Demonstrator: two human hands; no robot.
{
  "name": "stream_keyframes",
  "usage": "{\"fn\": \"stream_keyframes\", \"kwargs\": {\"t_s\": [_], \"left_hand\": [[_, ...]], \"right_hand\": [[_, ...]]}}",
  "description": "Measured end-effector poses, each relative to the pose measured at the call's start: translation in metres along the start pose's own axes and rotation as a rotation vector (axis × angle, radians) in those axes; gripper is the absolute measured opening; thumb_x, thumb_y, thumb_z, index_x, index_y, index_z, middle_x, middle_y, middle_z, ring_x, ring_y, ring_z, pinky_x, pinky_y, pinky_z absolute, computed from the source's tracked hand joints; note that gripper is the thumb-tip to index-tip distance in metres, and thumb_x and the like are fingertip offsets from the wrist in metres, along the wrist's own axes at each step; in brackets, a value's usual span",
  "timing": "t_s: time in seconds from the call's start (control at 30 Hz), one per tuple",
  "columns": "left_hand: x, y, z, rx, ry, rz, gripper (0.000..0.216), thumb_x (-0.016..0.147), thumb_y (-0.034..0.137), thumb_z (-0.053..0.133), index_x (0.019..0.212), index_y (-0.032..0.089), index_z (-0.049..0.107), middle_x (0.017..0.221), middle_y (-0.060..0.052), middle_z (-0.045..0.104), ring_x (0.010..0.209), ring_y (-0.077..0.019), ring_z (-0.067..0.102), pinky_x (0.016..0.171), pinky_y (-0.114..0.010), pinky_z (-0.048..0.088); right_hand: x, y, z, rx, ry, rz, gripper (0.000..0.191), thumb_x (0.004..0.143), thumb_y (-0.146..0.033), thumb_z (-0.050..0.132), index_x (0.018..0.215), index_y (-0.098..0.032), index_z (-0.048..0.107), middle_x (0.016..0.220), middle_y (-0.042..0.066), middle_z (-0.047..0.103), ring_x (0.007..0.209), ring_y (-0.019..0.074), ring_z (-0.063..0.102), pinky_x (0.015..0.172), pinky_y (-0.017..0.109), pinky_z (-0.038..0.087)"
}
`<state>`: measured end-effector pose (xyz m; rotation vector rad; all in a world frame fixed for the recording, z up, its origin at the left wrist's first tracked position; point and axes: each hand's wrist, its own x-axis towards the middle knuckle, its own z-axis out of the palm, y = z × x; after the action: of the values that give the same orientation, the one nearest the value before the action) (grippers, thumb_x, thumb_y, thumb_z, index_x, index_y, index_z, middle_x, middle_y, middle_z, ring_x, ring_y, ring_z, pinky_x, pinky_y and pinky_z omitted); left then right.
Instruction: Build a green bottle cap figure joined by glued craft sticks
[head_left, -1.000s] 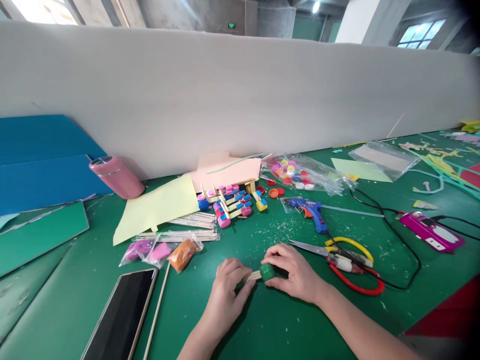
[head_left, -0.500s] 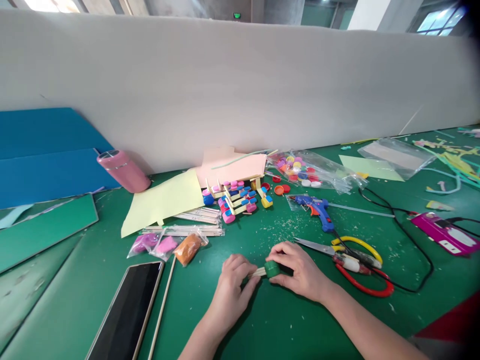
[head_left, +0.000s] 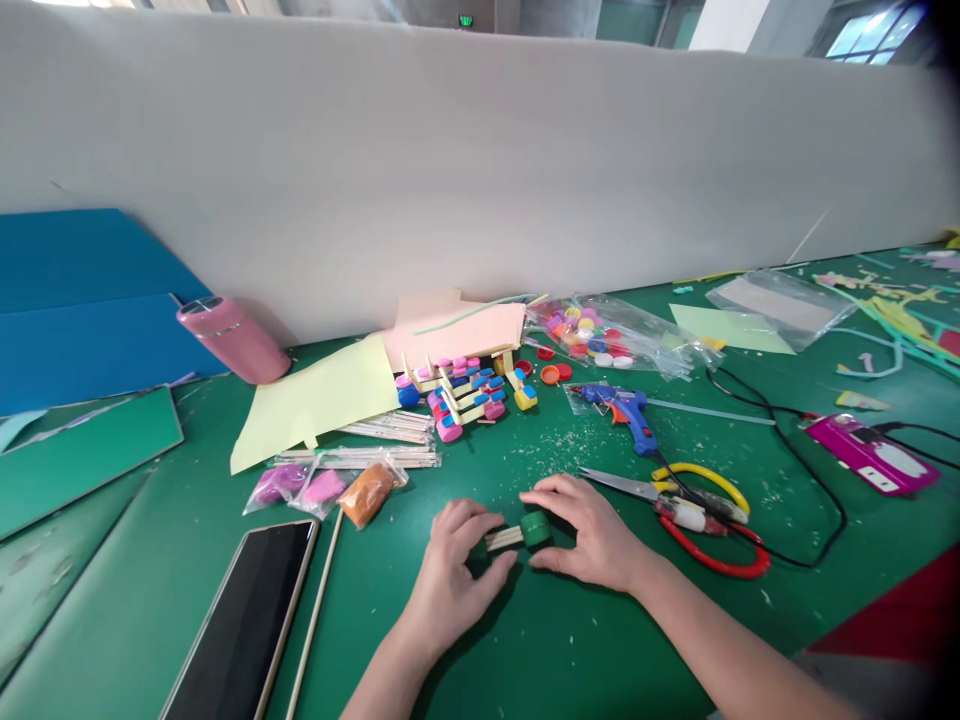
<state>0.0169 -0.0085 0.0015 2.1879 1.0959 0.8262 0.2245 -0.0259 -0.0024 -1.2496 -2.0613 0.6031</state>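
My left hand (head_left: 452,575) is closed around one end of a small piece made of pale wooden sticks (head_left: 503,538) with a green bottle cap (head_left: 535,527) at the other end. My right hand (head_left: 586,530) pinches that green cap with thumb and fingers. A second green cap seems to sit under my left fingers, mostly hidden. The piece rests low over the green table (head_left: 570,640) just in front of me.
Behind my hands are scissors (head_left: 679,505), a blue glue gun (head_left: 626,412), a bag of coloured caps (head_left: 600,338), a stick-and-cap model (head_left: 465,390), loose sticks (head_left: 375,445), clay bags (head_left: 322,490), a phone (head_left: 244,620), a pink bottle (head_left: 229,338), a magenta power strip (head_left: 870,455).
Both hands stay on the stick-and-cap piece; my left fingers have shifted slightly along it, baring more of the sticks. The head camera has moved a little.
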Motion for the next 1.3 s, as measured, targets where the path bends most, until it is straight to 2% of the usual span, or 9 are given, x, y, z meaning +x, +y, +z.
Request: {"fn": "stream_keyframes", "kwargs": {"t_s": [0.07, 0.17, 0.23, 0.27, 0.37, 0.5, 0.6, 0.7, 1.3], "left_hand": [[-0.001, -0.001, -0.003, 0.008, 0.057, -0.013, 0.021, 0.074, 0.026, 0.061, 0.093, 0.017, 0.062, 0.091, -0.008, 0.06, 0.088, -0.0218, 0.055, 0.078, -0.035, 0.045], [-0.001, -0.005, -0.008, 0.025, 0.187, -0.062, 0.016, 0.079, 0.026, 0.055, 0.09, 0.017, 0.061, 0.088, -0.007, 0.06, 0.085, -0.0202, 0.057, 0.076, -0.033, 0.046], [-0.001, -0.009, -0.01, 0.043, 0.289, -0.111, 0.014, 0.083, 0.026, 0.049, 0.086, 0.017, 0.06, 0.082, -0.005, 0.061, 0.079, -0.0184, 0.058, 0.072, -0.029, 0.046], [-0.001, -0.012, -0.011, 0.054, 0.341, -0.137, 0.015, 0.084, 0.025, 0.047, 0.085, 0.017, 0.06, 0.08, -0.005, 0.061, 0.076, -0.0175, 0.058, 0.069, -0.028, 0.046], [-0.001, -0.018, -0.014, 0.101, 0.485, -0.213, 0.015, 0.086, 0.024, 0.044, 0.082, 0.018, 0.057, 0.072, -0.002, 0.06, 0.067, -0.0154, 0.057, 0.061, -0.025, 0.044], [-0.002, -0.021, -0.018, 0.177, 0.599, -0.272, 0.019, 0.084, 0.024, 0.046, 0.066, 0.019, 0.05, 0.057, 0.003, 0.051, 0.052, -0.0122, 0.048, 0.05, -0.022, 0.037], [-0.001, -0.02, -0.017, 0.233, 0.638, -0.275, 0.027, 0.084, 0.024, 0.043, 0.057, 0.021, 0.039, 0.049, 0.006, 0.036, 0.045, -0.0108, 0.039, 0.045, -0.022, 0.032], [0.001, -0.021, -0.013, 0.284, 0.655, -0.254, 0.031, 0.083, 0.022, 0.043, 0.054, 0.022, 0.031, 0.048, 0.007, 0.031, 0.045, -0.0109, 0.035, 0.046, -0.023, 0.03], [0.006, -0.021, -0.006, 0.587, 0.651, -0.109, 0.031, 0.081, 0.021, 0.043, 0.053, 0.023, 0.029, 0.054, 0.002, 0.038, 0.055, -0.0173, 0.043, 0.059, -0.03, 0.036]], "right_hand": [[-0.001, -0.001, -0.002, 0.033, 0.036, 0.003, 0.055, 0.07, -0.043, 0.067, 0.118, -0.021, 0.052, 0.107, 0.009, 0.056, 0.096, 0.0242, 0.052, 0.083, 0.037, 0.043], [-0.003, 0.0, -0.004, 0.085, 0.137, 0.029, 0.038, 0.083, -0.037, 0.053, 0.116, -0.02, 0.05, 0.1, 0.008, 0.057, 0.088, 0.0195, 0.055, 0.077, 0.031, 0.045], [-0.003, 0.002, -0.005, 0.104, 0.233, 0.062, 0.021, 0.09, -0.03, 0.042, 0.102, -0.019, 0.054, 0.088, 0.006, 0.058, 0.078, 0.0168, 0.055, 0.069, 0.029, 0.045], [-0.004, 0.003, -0.005, 0.108, 0.282, 0.077, 0.019, 0.091, -0.027, 0.037, 0.092, -0.018, 0.055, 0.08, 0.004, 0.057, 0.073, 0.016, 0.055, 0.066, 0.028, 0.044], [-0.005, 0.008, -0.004, 0.114, 0.393, 0.104, 0.028, 0.093, -0.024, 0.031, 0.069, -0.02, 0.045, 0.063, 0.0, 0.048, 0.06, 0.0143, 0.05, 0.057, 0.027, 0.039], [-0.007, 0.009, -0.003, 0.115, 0.461, 0.102, 0.032, 0.092, -0.024, 0.03, 0.06, -0.021, 0.035, 0.056, -0.003, 0.038, 0.052, 0.0129, 0.041, 0.051, 0.026, 0.033], [-0.009, 0.008, -0.002, 0.112, 0.493, 0.089, 0.033, 0.09, -0.023, 0.034, 0.057, -0.022, 0.027, 0.053, -0.005, 0.029, 0.048, 0.0118, 0.033, 0.049, 0.026, 0.027], [-0.01, 0.008, -0.004, 0.113, 0.502, 0.071, 0.034, 0.089, -0.022, 0.036, 0.057, -0.023, 0.024, 0.053, -0.006, 0.027, 0.047, 0.0111, 0.031, 0.048, 0.026, 0.025], [-0.004, 0.0, -0.001, 0.174, 0.47, 0.038, 0.033, 0.09, -0.022, 0.033, 0.057, -0.023, 0.025, 0.052, -0.005, 0.03, 0.047, 0.0113, 0.033, 0.048, 0.025, 0.026]]}}
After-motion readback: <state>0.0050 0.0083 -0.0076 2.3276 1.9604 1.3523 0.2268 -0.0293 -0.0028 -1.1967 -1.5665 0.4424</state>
